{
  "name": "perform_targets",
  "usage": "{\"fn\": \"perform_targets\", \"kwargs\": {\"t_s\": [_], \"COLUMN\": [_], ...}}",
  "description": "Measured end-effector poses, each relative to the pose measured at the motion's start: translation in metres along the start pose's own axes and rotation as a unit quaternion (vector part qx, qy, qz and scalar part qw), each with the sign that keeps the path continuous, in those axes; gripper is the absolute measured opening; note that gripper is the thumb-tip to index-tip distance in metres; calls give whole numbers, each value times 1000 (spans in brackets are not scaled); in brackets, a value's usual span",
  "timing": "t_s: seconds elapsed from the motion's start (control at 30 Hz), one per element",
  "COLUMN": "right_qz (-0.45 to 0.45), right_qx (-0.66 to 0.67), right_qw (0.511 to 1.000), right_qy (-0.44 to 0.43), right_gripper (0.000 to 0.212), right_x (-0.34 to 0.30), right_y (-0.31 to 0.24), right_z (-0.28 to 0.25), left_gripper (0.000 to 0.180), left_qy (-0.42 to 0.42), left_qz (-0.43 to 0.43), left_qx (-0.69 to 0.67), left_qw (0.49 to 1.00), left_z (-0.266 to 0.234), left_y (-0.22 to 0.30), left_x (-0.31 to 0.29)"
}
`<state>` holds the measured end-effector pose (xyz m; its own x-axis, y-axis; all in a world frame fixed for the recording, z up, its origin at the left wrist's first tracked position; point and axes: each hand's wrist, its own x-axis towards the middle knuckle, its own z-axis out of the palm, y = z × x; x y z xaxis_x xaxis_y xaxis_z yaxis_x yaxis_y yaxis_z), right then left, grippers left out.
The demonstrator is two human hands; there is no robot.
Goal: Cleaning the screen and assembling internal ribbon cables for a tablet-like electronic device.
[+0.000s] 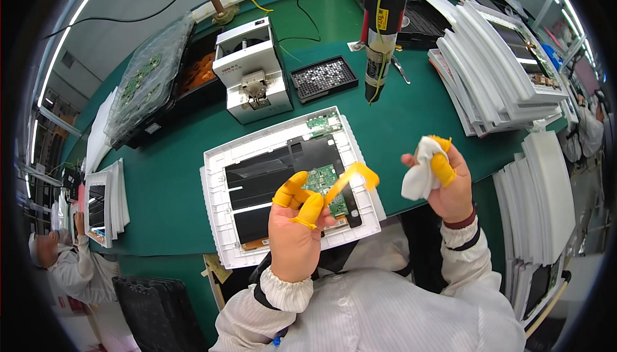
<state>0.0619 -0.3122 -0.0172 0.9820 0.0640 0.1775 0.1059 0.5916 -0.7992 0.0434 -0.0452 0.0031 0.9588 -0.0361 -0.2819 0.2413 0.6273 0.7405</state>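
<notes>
My left hand [294, 236], with yellow finger cots, pinches one end of an amber flat strip [349, 179]; its bent free end sticks out to the right. I cannot tell whether it is tape or a flex cable. Below lies an open white device housing [216, 220] with a dark panel [257, 182] and a green circuit board [323, 182], partly hidden by my left hand and the strip. A smaller green board [323, 124] sits at the housing's far right corner. Off to the right, my right hand [455, 188], also in yellow finger cots, is closed around a crumpled white cloth [419, 177].
Behind the housing stand a white bench machine [247, 63] and a black tray of small parts [324, 79]. A dark electric screwdriver [380, 37] hangs near tweezers [401, 69]. Foam-layered stacks [495, 63] crowd the right. Clear trays with boards [144, 76] lie left; a co-worker's sleeve [87, 272] shows far left.
</notes>
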Motion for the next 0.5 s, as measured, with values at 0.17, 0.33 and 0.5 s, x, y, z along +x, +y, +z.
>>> {"fn": "perform_targets", "kwargs": {"t_s": [0.17, 0.33, 0.5], "right_qz": [15, 31, 75], "right_qx": [79, 22, -63], "right_qw": [995, 999, 995], "right_qy": [-56, -33, 13], "right_gripper": [35, 27, 26], "right_x": [-12, -6, 10], "right_y": [20, 23, 34], "right_z": [30, 66, 82], "left_gripper": [47, 52, 52], "left_qy": [7, -17, -17], "left_qz": [19, 24, 18], "left_qx": [7, 53, 86], "left_qw": [1000, 998, 996], "left_z": [2, -3, 1], "left_y": [-4, -19, -28], "left_x": [-5, -8, -19]}}
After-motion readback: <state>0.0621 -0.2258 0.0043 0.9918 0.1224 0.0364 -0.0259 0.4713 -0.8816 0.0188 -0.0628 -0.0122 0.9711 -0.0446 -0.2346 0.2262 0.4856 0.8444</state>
